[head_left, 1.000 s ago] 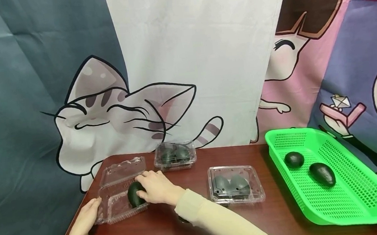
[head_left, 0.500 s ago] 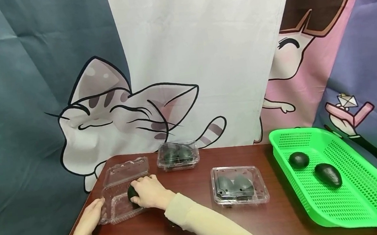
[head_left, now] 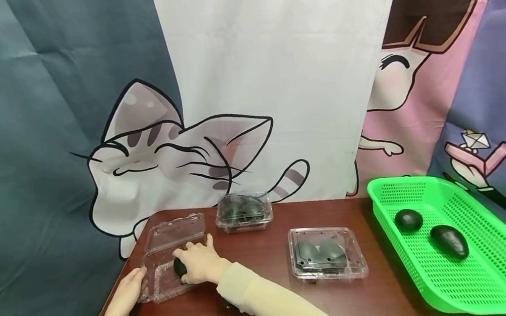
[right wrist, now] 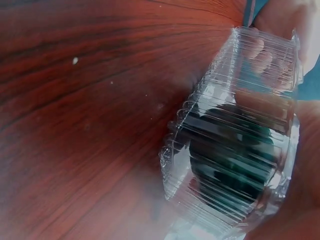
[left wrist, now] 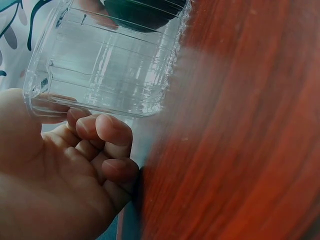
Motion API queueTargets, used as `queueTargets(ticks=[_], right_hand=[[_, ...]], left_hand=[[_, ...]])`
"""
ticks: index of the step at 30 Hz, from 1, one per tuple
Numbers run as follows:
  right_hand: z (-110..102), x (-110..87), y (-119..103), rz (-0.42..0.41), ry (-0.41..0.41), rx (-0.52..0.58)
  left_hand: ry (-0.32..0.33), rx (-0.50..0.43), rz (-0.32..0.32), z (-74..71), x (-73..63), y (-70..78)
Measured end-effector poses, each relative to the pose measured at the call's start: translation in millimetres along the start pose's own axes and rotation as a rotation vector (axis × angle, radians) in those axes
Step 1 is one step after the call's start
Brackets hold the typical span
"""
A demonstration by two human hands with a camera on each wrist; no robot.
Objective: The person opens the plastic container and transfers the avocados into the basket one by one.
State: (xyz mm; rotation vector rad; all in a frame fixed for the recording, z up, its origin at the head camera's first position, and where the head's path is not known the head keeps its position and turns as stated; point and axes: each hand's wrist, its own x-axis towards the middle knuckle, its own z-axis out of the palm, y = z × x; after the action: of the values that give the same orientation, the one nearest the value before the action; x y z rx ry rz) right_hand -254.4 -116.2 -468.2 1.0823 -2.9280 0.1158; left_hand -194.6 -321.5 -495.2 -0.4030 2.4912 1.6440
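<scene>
A clear plastic clamshell box [head_left: 157, 284] with its lid [head_left: 175, 232] folded back stands at the left of the table. My left hand [head_left: 124, 295] pinches its left end; in the left wrist view curled fingertips [left wrist: 112, 129] lie under the rim. My right hand [head_left: 199, 262] reaches into the box from the right and holds a dark green avocado [head_left: 179, 267], partly covered by the fingers. Through the ribbed wall in the right wrist view, the avocado [right wrist: 232, 160] appears low inside the box.
Two lidded clamshells, one at the back [head_left: 243, 212] and one at centre right [head_left: 328, 253], each contain dark avocados. A green perforated basket [head_left: 422, 284] at the right bears two avocados [head_left: 449, 242]. Behind the table hangs a cartoon-printed cloth [head_left: 292, 88].
My right hand has shifted the avocado left and down within the clamshell and now covers more of it. The left hand stays at the box's end. The head view has turned slightly left.
</scene>
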Motion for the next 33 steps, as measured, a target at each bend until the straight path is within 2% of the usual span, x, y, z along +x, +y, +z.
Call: queueTargets(ticks=[5, 16, 22, 33], right_hand=[[1, -0.5, 0, -0.02, 0.009, -0.013], [10, 6.2, -3, -0.066, 0.096, -0.07], [9, 5.5, -2, -0.077, 0.121, -0.012], [-5, -3.8, 4, -0.105, 0.143, 0.084]], left_hand=[[-0.001, -0.009, 0.002, 1.1, 0.9, -2.0], [0.012, 0.005, 0.011, 0.0, -0.3, 0.2], [0.023, -0.006, 0.016, 1.4, -0.9, 0.4], [0.021, 0.008, 0.013, 0.2, 0.3, -0.8]])
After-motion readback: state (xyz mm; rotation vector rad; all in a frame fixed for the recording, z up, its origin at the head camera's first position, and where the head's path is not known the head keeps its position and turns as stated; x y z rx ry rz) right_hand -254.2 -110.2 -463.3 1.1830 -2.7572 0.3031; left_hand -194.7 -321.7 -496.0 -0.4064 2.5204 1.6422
